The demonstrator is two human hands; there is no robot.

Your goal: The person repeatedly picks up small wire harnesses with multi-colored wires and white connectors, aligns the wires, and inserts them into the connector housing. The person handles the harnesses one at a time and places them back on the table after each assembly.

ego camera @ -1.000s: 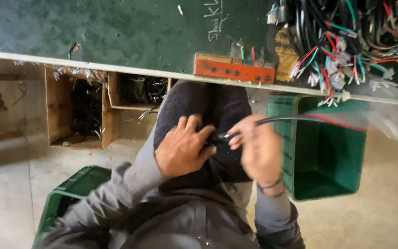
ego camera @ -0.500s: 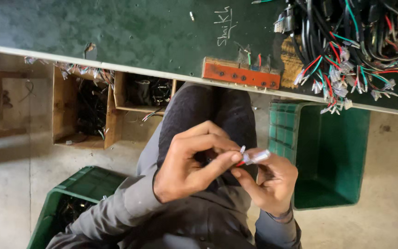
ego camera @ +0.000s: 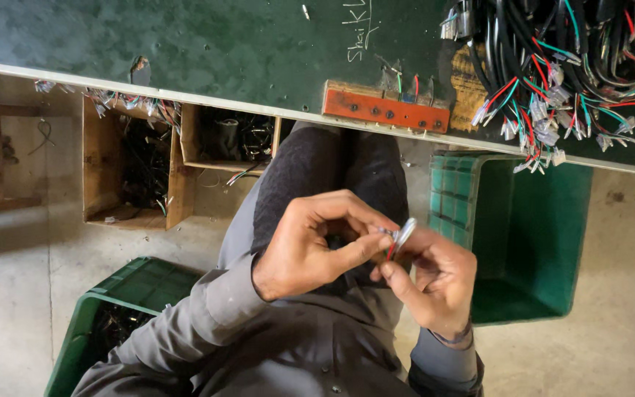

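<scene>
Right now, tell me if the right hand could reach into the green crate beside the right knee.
Probably yes: the green crate stands open-topped right beside the right hand, nothing between them, though that hand is pinching a small connector.

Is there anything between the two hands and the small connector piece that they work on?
Nothing visible. The left hand and the right hand both pinch the small connector directly, above the lap; its red wire runs down between the fingers.

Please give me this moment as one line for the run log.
left hand: pinching small white connector | right hand: holding same connector's wires | location: over lap, below green workbench | nearby: green crate, wire harness pile
</scene>
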